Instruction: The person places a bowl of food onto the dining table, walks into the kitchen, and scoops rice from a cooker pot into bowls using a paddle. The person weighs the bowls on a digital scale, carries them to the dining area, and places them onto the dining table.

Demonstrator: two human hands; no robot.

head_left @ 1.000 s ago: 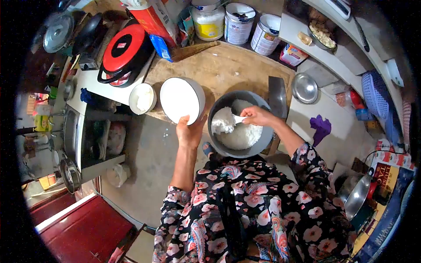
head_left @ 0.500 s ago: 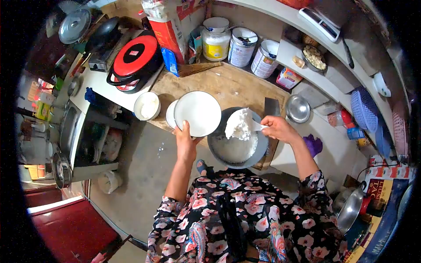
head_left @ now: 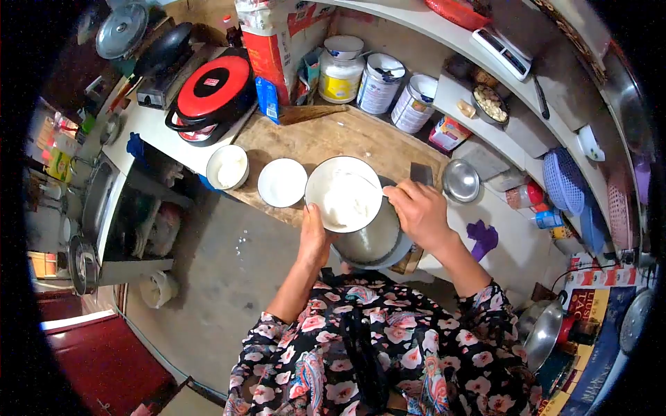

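My left hand [head_left: 314, 239] grips the near edge of a white bowl [head_left: 319, 182], thumb over the rim. The bowl is held above the far left part of a grey pot [head_left: 403, 254]. White rice [head_left: 352, 202] lies inside the bowl. My right hand [head_left: 420, 212] is closed round the handle of a white rice paddle [head_left: 372, 182], whose head is in the bowl and hard to tell from the rice. More rice [head_left: 369, 243] shows in the pot. Beside the held bowl, a second white bowl [head_left: 282, 183] stands on the wooden board, with a bowl of rice [head_left: 217, 177] further left.
The wooden board [head_left: 326, 135] lies under the bowls and pot. A red-lidded cooker [head_left: 214, 83] stands at the left, with tins [head_left: 381, 83] along the back. A cleaver-like blade [head_left: 421, 172] and a metal bowl [head_left: 460, 181] sit right of the pot. A purple cloth [head_left: 482, 238] lies nearby.
The held bowl has moved right, over the pot. The paddle of rice has come left to the bowl, and rice is now in it. The second bowl behind is uncovered.
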